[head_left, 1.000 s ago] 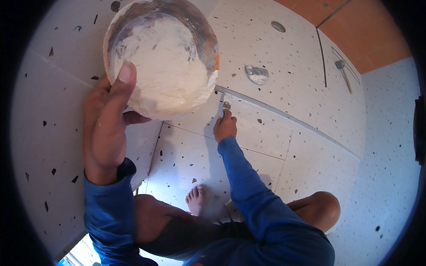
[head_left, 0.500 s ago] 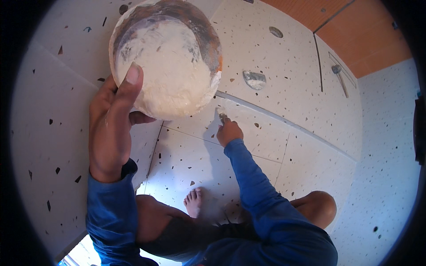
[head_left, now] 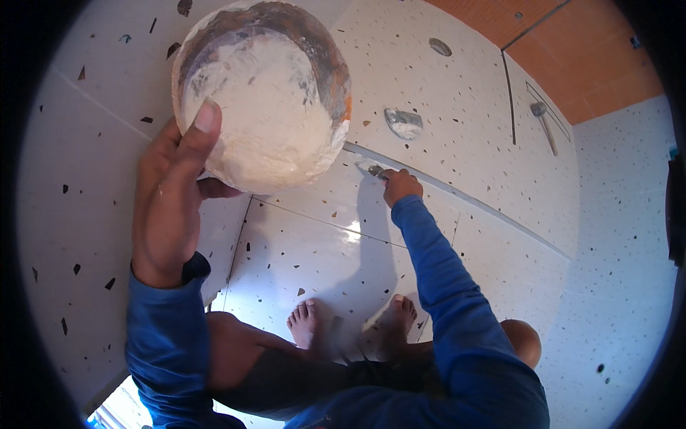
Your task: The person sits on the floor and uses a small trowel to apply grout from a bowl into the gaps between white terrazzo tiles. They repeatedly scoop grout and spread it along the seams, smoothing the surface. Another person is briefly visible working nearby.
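Bowl (head_left: 327, 63) of pale paste (head_left: 268, 111) sits at eleven o'clock, left hand (head_left: 170, 196) with fingers gripping its rim (level is safest); at one o'clock, right hand (head_left: 402, 188) grips a small spatula (head_left: 375, 170), best drawn lightly, evenly beside the grey strip (head_left: 457, 194)

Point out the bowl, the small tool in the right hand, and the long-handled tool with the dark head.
Bowl (head_left: 324, 66), head view: bare inner wall, upper right.
Small tool (head_left: 376, 171), head view: its dark part.
Long-handled tool (head_left: 547, 131), head view: the handle, below its head.
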Tool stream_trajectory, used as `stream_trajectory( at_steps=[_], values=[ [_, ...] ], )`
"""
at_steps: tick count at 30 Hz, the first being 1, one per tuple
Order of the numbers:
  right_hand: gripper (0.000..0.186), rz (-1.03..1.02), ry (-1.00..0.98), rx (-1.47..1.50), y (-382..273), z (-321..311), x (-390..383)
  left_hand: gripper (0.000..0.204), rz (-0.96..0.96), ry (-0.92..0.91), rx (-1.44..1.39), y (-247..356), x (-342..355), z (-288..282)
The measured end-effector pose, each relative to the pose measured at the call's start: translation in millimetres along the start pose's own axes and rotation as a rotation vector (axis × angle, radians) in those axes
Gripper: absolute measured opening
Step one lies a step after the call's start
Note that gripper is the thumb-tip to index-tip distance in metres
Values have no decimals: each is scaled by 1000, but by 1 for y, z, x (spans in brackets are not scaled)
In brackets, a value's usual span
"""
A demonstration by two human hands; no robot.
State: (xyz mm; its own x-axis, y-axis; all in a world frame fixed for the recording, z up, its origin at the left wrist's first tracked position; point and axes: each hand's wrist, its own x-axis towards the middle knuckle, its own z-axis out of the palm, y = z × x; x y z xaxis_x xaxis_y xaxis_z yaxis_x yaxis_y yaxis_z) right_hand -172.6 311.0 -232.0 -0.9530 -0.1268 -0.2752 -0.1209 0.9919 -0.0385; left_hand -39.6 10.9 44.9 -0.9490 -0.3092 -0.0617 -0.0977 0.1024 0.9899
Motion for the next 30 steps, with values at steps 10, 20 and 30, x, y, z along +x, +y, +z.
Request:
stream_trajectory(
  at_steps=[10,20,30],
  values=[
    [25,-60,-161,-230,106,-49,-3,82,-13,34,12,6,-2,-2],
    [31,-330,-118,-122,69,-54,-21,75,-19,49,17,-5,8,0],
    [32,-307,-40,7,41,-14,11,68,-64,182,-56,-19,11,4]
  ],
)
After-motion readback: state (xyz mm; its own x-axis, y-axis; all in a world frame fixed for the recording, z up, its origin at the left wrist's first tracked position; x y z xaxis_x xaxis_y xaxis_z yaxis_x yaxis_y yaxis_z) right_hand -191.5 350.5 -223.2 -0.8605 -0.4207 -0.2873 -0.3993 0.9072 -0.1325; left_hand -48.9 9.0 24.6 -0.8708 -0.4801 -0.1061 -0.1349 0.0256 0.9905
